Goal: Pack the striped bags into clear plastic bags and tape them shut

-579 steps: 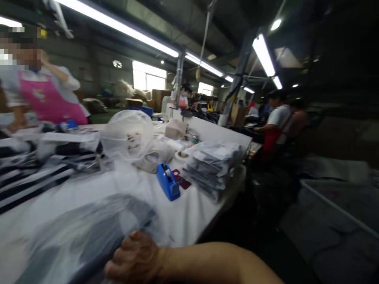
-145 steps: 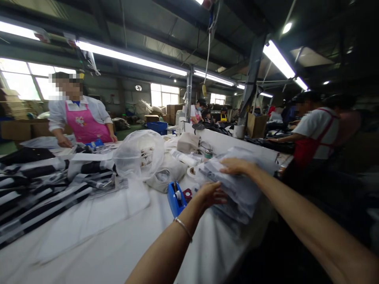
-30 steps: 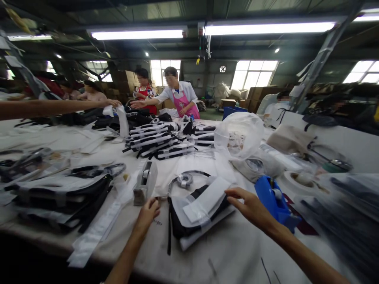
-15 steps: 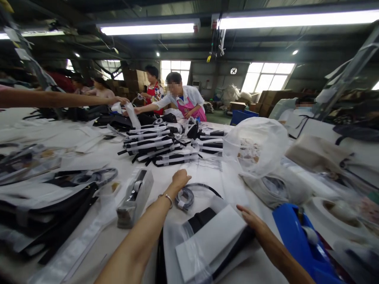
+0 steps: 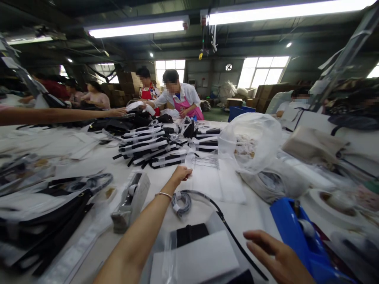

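Left hand (image 5: 181, 174) pinching near edge of flat clear bag (image 5: 217, 179); right hand (image 5: 276, 256) hovering, fingers released. Advising pulling low along tabletop (image 5: 89, 157), avoiding coiled cable (image 5: 181, 199).

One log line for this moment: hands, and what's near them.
left hand: reaching, on clear bag edge | right hand: open, hovering beside blue tape dispenser | bagged black item: nearest, between arms

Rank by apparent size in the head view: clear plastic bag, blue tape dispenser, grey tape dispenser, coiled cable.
1. clear plastic bag
2. blue tape dispenser, cropped and nearest the camera, so unsure against the bag
3. grey tape dispenser
4. coiled cable, below the left hand
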Demonstrator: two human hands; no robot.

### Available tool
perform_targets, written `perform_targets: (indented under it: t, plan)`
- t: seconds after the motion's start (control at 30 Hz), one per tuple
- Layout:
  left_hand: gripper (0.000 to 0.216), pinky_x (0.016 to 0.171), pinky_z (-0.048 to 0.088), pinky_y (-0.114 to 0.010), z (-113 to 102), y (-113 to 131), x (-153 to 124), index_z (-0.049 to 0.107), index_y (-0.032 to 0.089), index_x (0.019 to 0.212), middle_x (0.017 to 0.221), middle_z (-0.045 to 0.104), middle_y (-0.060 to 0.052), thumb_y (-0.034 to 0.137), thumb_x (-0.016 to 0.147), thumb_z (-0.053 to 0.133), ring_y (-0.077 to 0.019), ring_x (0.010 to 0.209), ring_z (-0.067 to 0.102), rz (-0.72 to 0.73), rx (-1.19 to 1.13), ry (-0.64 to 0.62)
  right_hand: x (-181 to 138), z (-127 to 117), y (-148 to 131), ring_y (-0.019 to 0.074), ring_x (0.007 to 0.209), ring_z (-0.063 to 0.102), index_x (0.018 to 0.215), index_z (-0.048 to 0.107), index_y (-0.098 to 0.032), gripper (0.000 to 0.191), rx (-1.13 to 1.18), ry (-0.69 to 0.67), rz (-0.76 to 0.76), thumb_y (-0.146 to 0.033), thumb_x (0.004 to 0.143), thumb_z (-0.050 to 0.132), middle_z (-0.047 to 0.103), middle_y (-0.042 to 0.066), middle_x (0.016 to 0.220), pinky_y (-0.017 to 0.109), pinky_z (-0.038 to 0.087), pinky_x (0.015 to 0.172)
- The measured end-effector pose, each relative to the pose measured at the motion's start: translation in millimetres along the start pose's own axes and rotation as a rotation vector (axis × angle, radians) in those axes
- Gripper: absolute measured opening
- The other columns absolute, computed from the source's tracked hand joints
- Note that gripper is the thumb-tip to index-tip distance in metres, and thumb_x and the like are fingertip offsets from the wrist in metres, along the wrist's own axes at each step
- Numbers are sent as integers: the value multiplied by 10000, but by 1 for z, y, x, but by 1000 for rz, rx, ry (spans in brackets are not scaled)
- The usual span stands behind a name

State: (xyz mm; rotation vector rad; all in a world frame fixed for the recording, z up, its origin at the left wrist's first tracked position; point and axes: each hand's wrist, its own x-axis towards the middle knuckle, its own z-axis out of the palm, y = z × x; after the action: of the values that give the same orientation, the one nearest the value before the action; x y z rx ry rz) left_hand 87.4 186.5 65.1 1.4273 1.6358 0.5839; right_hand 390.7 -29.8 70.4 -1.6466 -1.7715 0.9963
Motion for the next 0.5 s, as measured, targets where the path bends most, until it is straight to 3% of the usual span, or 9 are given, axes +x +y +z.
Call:
perform_targets:
  t: [0.1, 0.17, 0.27, 0.33, 0.4, 0.5]
  plan:
    - [329, 642, 486, -215, -11, 21, -44, 615, 132, 894, 808, 646, -16, 459, 872, 590, -85, 662, 605, 111, -167, -132, 4, -11, -32, 253, 904, 675, 1025, 720, -242, 362, -43, 228, -193, -518, 808, 630, 728, 73, 1020, 343, 557, 816]
    - [362, 586, 452, -190, -15, 35, -79, 620, 137, 858, 755, 632, 0, 486, 776, 676, -62, 582, 561, 171, -238, -242, 4, -11, -59, 247, 992, 657, 1125, 676, -245, 311, -73, 346, -411, -399, 868, 593, 691, 78, 1138, 383, 541, 890]
    - [416, 490, 383, -176, -13, 52, -134, 635, 138, 845, 666, 589, 22, 505, 678, 740, -46, 490, 481, 222, -294, -394, -1, -7, -93, 248, 1249, 524, 1306, 563, -257, 414, -170, 429, -758, -224, 895, 535, 568, 78, 1356, 452, 428, 1063]
    - [412, 434, 316, -168, -7, 62, -169, 642, 135, 842, 601, 542, 43, 498, 676, 746, -40, 449, 431, 265, -342, -505, -8, -2, -106, 250, 1329, 445, 1357, 518, -252, 481, -215, 428, -912, -179, 883, 547, 510, 84, 1421, 469, 382, 1102]
    - [381, 401, 258, -166, 2, 70, -199, 645, 128, 846, 553, 497, 58, 473, 710, 736, -35, 422, 392, 329, -379, -612, -17, 2, -113, 246, 1300, 479, 1294, 575, -253, 423, -192, 423, -1001, -172, 879, 576, 577, 81, 1351, 464, 402, 1084]
    - [353, 398, 248, -160, 17, 78, -228, 644, 128, 864, 527, 471, 69, 470, 783, 676, -30, 405, 363, 406, -363, -709, -39, 1, -116, 235, 1137, 608, 1045, 694, -262, 205, -43, 440, -1032, -187, 886, 588, 713, 48, 1095, 466, 431, 1047]
